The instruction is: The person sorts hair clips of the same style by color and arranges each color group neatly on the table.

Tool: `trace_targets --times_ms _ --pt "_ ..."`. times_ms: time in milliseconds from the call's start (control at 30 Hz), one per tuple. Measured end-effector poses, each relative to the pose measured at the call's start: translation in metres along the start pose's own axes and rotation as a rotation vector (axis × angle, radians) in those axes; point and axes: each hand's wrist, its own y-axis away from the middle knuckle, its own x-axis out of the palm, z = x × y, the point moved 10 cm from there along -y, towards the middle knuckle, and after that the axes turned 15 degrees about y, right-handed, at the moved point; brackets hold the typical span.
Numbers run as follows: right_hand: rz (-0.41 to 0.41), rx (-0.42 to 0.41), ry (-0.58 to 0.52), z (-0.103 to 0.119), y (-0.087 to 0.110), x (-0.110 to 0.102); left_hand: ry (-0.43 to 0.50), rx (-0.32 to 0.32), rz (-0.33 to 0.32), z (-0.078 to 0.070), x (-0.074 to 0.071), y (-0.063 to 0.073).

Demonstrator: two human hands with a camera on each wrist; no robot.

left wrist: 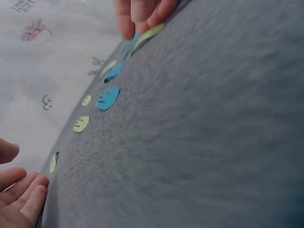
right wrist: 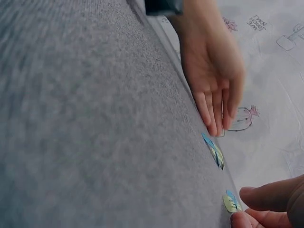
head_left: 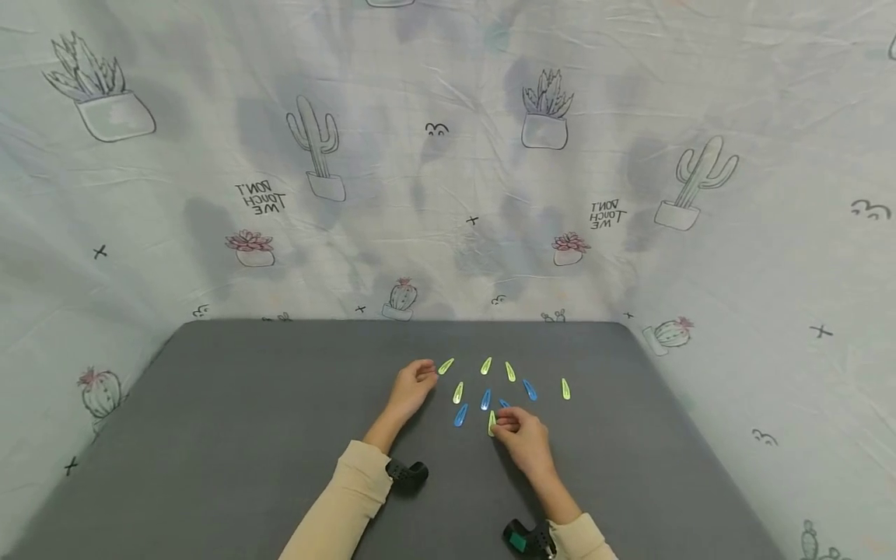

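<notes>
Behind the grey bench (head_left: pixel 245 435), the cactus-print cloth backdrop (head_left: pixel 448 155) carries the words "DON'T TOUCH ME" twice, mirrored in my head view; I read no writing on the clips.

My right hand (head_left: pixel 521 435) pinches a yellow-green hair clip (head_left: pixel 492 422) at its near-left edge, thumb and fingertips closed on it. From the left wrist view the same clip (left wrist: pixel 148 35) is tilted, one end on the bench surface and the other raised under the fingers (left wrist: pixel 142 12). Its long axis runs roughly away from me, the narrow end pointing towards me. A blue clip (head_left: pixel 502 404) peeks out just beyond the right fingers.

My left hand (head_left: pixel 409 389) rests on the bench with loosely curled fingers, holding nothing; its fingertips sit just beside another yellow-green clip (head_left: pixel 446 365), which lies slanted, pointing down-left toward that hand. I cannot tell whether they touch.

Between and beyond the hands lie the loose clips, yellow-green and blue, spread flat in a rough fan, among them a blue clip (head_left: pixel 460 414) near the held one.
</notes>
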Motion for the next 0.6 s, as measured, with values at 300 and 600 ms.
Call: trace_targets --times_ms 300,600 --pt "-0.017 0.010 0.063 0.002 -0.003 0.002 -0.232 0.002 -0.057 0.000 0.009 -0.028" --pt "-0.031 0.006 0.139 0.005 -0.006 0.002 -0.392 -0.007 -0.049 -0.004 0.019 -0.040"
